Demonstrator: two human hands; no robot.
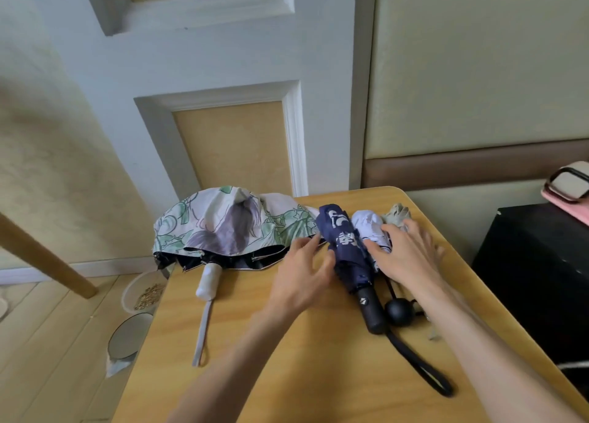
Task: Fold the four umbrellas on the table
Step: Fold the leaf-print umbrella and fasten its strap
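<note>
A floral white-and-green umbrella (229,228) lies half spread at the table's far left, its white handle (208,280) pointing toward me. A folded navy umbrella (345,241) with a black handle (371,308) lies in the middle. Right of it lie a folded white umbrella (369,228) with a black ball handle (400,311) and a beige umbrella (396,214). My left hand (302,276) hovers with fingers spread beside the navy umbrella's left side. My right hand (411,257) rests flat with straight fingers over the white and beige umbrellas.
The wooden table (287,359) has bare surface near me. A black cabinet (535,279) stands close to the right edge. Bowls (143,292) sit on the floor left of the table. The navy umbrella's black strap (420,365) trails toward the front right.
</note>
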